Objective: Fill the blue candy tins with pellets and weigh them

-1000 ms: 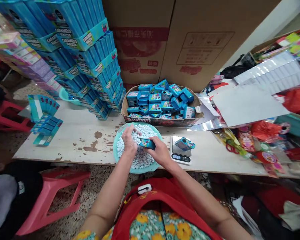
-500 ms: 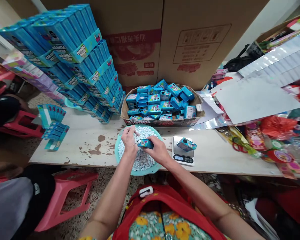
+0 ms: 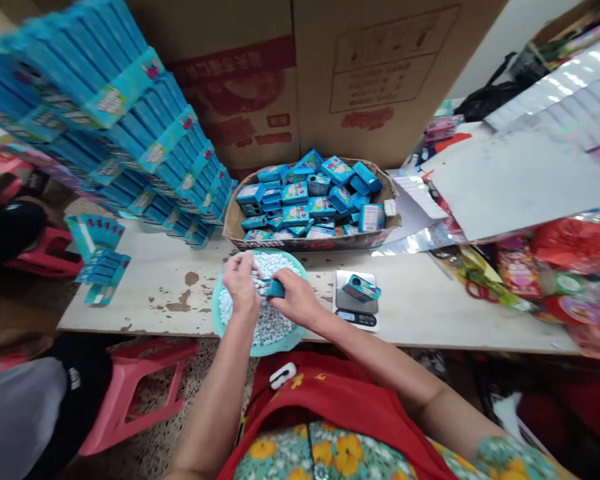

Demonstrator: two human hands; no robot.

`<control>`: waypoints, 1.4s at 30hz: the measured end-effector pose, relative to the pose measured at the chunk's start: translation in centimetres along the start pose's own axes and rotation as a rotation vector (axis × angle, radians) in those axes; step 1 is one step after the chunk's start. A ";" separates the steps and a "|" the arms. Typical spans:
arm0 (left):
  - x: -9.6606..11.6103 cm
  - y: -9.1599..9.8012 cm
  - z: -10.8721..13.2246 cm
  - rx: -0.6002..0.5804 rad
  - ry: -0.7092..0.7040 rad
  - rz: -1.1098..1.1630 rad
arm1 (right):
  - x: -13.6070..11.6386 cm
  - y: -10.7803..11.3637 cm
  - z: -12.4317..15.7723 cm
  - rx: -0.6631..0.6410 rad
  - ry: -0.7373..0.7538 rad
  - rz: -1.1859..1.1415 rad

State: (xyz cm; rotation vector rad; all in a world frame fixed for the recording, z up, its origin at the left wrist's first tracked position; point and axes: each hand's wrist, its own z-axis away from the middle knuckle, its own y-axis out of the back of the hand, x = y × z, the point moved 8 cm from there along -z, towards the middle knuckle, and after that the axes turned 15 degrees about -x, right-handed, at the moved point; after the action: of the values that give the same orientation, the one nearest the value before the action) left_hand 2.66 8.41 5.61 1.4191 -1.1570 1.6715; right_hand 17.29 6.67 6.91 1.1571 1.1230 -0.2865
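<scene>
My right hand is closed around a small blue box, holding it low over a pale turquoise basin. Small round white candies fill the basin. My left hand, fingers curled, is at the left end of the box, among the candies; what it pinches is mostly hidden. To the right, a digital scale carries another blue box, which lies on its side.
Behind the basin, a cut-down carton holds several blue boxes. Stacked blue display boxes rise at the left, near flattened blue packs. Large cartons stand behind. Papers and wrappers crowd the right.
The view has shifted, so the basin, carton and scale appear farther left. The held box has turned slightly, and my hands remain over the candies.
</scene>
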 end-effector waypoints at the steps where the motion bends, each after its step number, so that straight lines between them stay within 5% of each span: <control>1: 0.1 0.3 0.0 0.033 -0.022 -0.052 | 0.0 -0.2 -0.1 -0.008 0.004 -0.004; 4: 0.1 0.9 -0.4 0.078 -0.057 -0.168 | 0.6 -0.4 -0.4 0.014 -0.029 -0.033; 13: 0.0 -2.0 -1.0 -0.081 -0.014 -0.176 | 2.7 -0.1 -0.2 0.058 -0.057 -0.181; 18: -0.5 -2.4 -1.4 -0.185 0.198 0.233 | 4.5 1.5 1.3 0.156 -0.072 -0.359; 25: -6.1 0.2 -1.0 -0.092 0.656 0.647 | 5.9 1.0 1.4 0.141 -0.103 -0.426; 30: -6.0 0.6 0.1 -0.017 0.524 0.669 | 4.6 0.1 0.5 0.038 -0.048 -0.221; 34: -4.0 0.2 0.4 0.027 0.260 0.488 | 2.3 -0.1 0.1 -0.025 0.013 -0.020; 42: -1.0 -0.1 0.8 0.078 0.000 0.329 | 1.5 0.8 0.3 0.047 0.046 -0.129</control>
State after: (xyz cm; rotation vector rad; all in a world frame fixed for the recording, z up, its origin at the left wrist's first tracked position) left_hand 3.23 7.81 4.69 1.3286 -1.3983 1.9585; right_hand 18.74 7.30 6.16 1.1394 1.2400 -0.3896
